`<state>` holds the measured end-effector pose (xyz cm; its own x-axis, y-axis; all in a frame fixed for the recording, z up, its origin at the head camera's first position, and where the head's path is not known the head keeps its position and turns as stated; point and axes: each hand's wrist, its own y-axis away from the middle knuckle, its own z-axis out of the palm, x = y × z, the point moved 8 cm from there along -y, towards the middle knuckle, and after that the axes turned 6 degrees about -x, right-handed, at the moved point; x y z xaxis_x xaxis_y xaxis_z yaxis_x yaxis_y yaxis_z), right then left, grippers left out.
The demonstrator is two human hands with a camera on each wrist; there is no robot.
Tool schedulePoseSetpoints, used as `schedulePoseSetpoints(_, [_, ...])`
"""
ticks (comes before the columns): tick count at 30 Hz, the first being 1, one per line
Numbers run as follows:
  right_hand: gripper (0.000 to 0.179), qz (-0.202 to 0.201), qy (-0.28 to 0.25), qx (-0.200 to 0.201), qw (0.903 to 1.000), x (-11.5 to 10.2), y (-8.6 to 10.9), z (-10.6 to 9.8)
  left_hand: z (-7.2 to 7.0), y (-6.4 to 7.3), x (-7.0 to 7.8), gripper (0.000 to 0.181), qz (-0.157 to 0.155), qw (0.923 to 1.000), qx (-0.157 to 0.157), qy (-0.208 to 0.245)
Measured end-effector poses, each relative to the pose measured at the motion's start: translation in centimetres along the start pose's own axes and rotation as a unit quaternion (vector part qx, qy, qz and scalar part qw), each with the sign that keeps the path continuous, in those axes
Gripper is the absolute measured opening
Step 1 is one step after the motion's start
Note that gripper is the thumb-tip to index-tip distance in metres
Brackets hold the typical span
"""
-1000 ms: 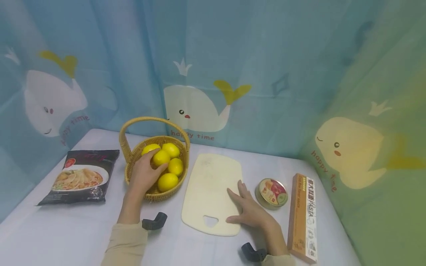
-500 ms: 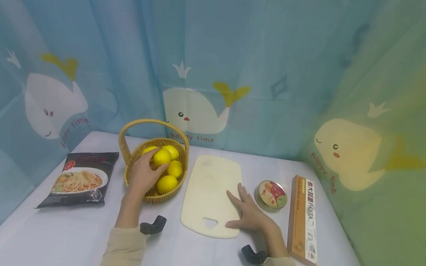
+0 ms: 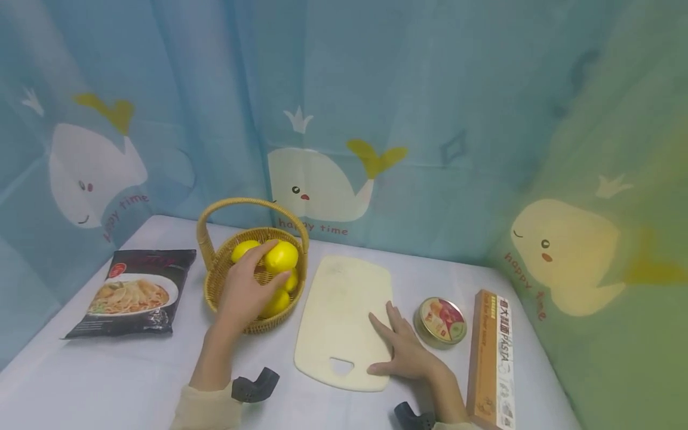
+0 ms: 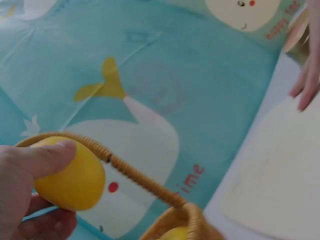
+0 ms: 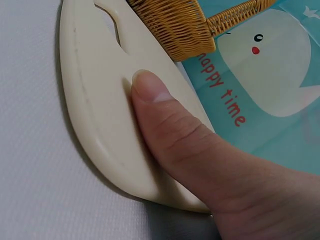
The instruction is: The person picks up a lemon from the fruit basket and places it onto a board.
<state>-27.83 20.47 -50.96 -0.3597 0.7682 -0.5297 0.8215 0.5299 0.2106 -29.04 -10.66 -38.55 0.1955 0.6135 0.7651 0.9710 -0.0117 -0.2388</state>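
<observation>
In the head view my left hand (image 3: 246,295) pinches a yellow lemon (image 3: 282,257) between thumb and fingers, above the wicker basket (image 3: 211,289). The left wrist view shows this lemon (image 4: 72,175) raised beside the basket's arched handle (image 4: 142,177), with the thumb over its top. Several other lemons lie in the basket, partly hidden by the hand. My right hand (image 3: 407,352) rests with spread fingers on the right edge of a cream cutting board (image 3: 341,304). In the right wrist view its thumb (image 5: 165,120) lies over the board near the cut-out grip hole.
A black noodle packet (image 3: 134,292) lies left of the basket. Right of the board stand a round tin (image 3: 442,321) and a long pasta box (image 3: 490,358). Blue whale-print curtains (image 3: 419,197) border the white tabletop (image 3: 134,382) at the back and sides.
The left hand has raised the lemon from among the others and shifted it slightly right. The right hand stays on the board. The head view has tilted a little.
</observation>
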Motion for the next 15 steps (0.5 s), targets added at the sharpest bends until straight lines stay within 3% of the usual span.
schedulePoseSetpoints(7, [0.104,0.003,-0.001,0.004,1.0000,0.2,-0.1,0.0,1.8,0.9,1.1,0.060,0.038,0.9974,-0.007,0.061])
schedulePoseSetpoints(15, [0.105,0.004,-0.012,-0.002,0.9999,0.1,0.0,0.1,3.0,1.5,2.5,0.058,0.098,0.9917,-0.004,0.084])
